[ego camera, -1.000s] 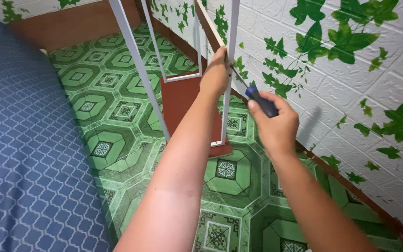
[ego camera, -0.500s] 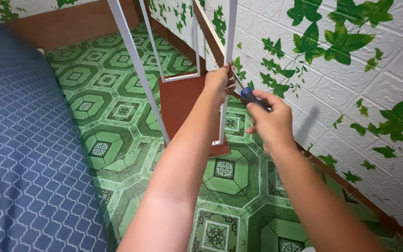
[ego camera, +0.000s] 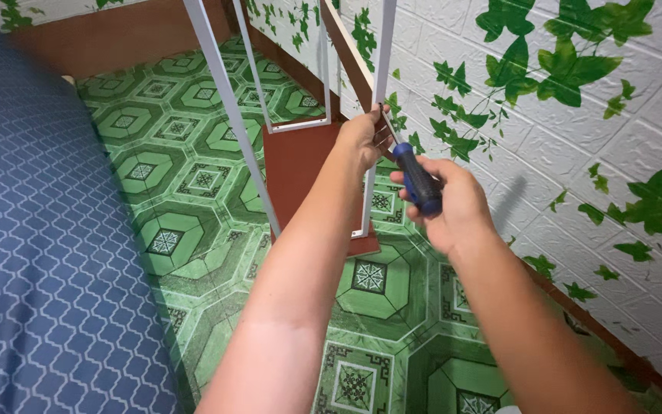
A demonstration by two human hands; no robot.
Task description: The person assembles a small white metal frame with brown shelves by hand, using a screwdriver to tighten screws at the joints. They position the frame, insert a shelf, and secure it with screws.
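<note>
My right hand (ego camera: pixel 453 207) is wrapped around a screwdriver (ego camera: pixel 415 180) with a blue and black handle, fingers (ego camera: pixel 415 218) curled tight about the grip, and its thin metal shaft runs up and to the left toward the white metal frame (ego camera: pixel 381 84) in front of me. The tip meets the frame where a slanted wooden panel (ego camera: pixel 346 50) joins one upright white bar, just beside my left hand (ego camera: pixel 365 138). That left hand reaches up from below and presses against the same bar at the joint; its fingers are bent around the bar, though I cannot tell exactly how they pinch it because the back of the hand hides them. The frame stands on a reddish-brown board (ego camera: pixel 300 165) that lies flat on the floor (ego camera: pixel 193 192), which is tiled in a green geometric pattern. More white bars of the frame rise to the left and behind. To my left lies a bed (ego camera: pixel 32 230) with a blue patterned cover. To my right, close to the frame, is a white brick-textured wall (ego camera: pixel 576 153) decorated with green ivy leaves, and the shadow of the screwdriver falls on it.
</note>
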